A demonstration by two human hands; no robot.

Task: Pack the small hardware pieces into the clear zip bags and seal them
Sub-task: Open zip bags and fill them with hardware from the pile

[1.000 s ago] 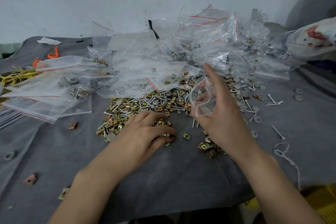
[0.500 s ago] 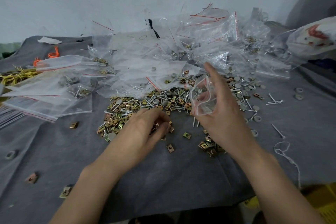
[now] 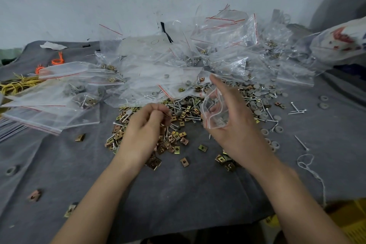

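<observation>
Over the clip pile (image 3: 179, 137) on the bench (image 3: 178, 194), the left hand (image 3: 146, 130) pinches small pieces (image 3: 169, 113); just right of the pile, the right hand (image 3: 237, 125) grips a clear bag (image 3: 214, 114), mouth open.

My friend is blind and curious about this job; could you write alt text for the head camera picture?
A person's right hand holds a small clear zip bag above a pile of brass clips, nails and grey washers on a grey cloth. The left hand hovers over the pile, fingers curled. More clear bags are heaped behind.
</observation>
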